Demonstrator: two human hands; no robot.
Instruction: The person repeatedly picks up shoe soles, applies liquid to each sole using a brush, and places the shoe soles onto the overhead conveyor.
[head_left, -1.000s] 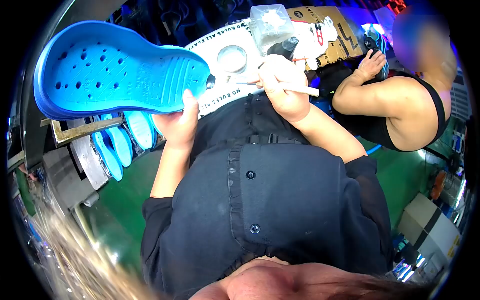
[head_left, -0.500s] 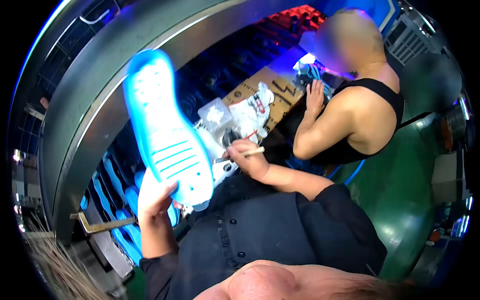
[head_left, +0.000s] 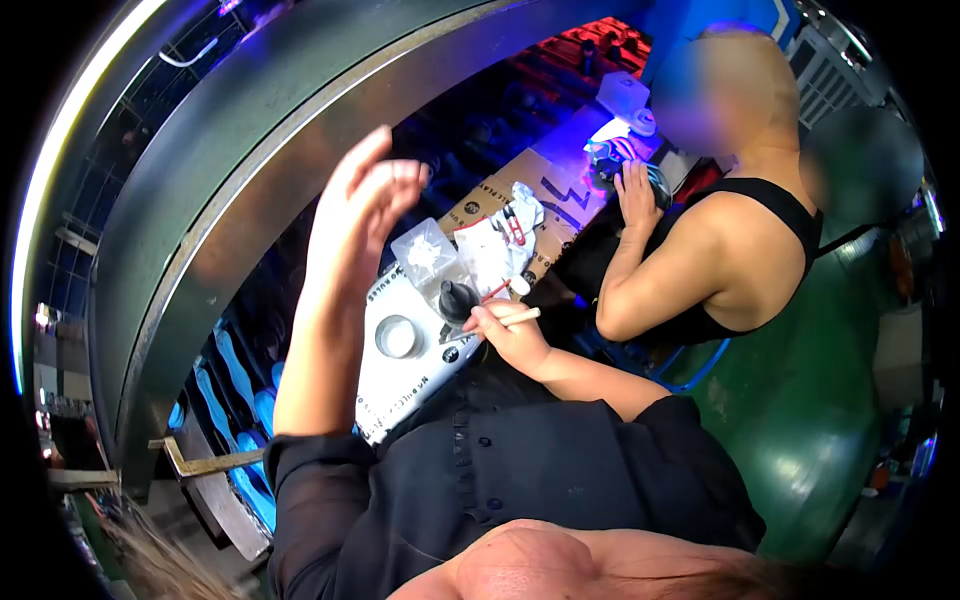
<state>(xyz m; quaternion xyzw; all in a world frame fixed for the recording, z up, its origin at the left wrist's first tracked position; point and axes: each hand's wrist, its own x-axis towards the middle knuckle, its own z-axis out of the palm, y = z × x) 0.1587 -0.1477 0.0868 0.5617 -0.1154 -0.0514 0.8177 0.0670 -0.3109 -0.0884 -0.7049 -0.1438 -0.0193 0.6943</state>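
Observation:
Raised in front of the metal frame, my left hand has its fingers apart and curved, with nothing in them. My right hand is closed around a thin brush with a pale handle, low over the white board. A dark bottle stands just beyond the fingers of that hand. To its left on the board is a round cup with pale contents. Behind the bottle sits a clear plastic box with white material inside.
A co-worker sits at the right with a hand on a dark shoe-like item. Cardboard and a white cloth lie beyond the board. A curved metal frame crosses the left; blue soles hang below it.
The large blue sole is no longer in my left hand, which has risen and opened. My right hand still has the brush. The view has turned since the earliest frame.

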